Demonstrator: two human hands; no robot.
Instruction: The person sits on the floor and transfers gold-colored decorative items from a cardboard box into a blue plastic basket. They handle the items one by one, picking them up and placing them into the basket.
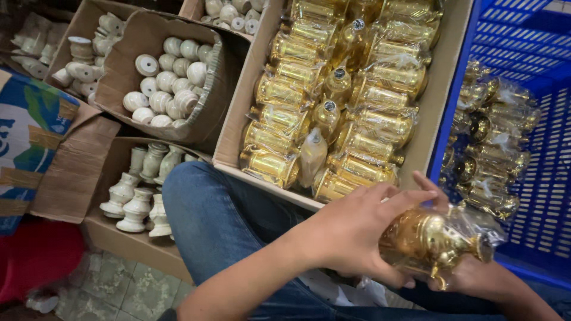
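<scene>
A gold pot wrapped in clear plastic is being held above the lap, its long axis lying nearly level and its narrower end pointing right towards the blue crate. It is being gripped from above by the left hand and supported underneath by the right hand, fingers closed on it. Just behind, a cardboard box is being filled with similar wrapped gold pieces.

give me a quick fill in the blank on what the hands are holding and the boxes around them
1. Both the left hand and the right hand hold a ____-coloured ornament wrapped in clear plastic.
2. The wrapped gold pieces fill a cardboard ____.
3. The crate is ____ plastic.
4. The ceramic knobs are ____ in colour.

Missing words: gold; box; blue; white
</scene>
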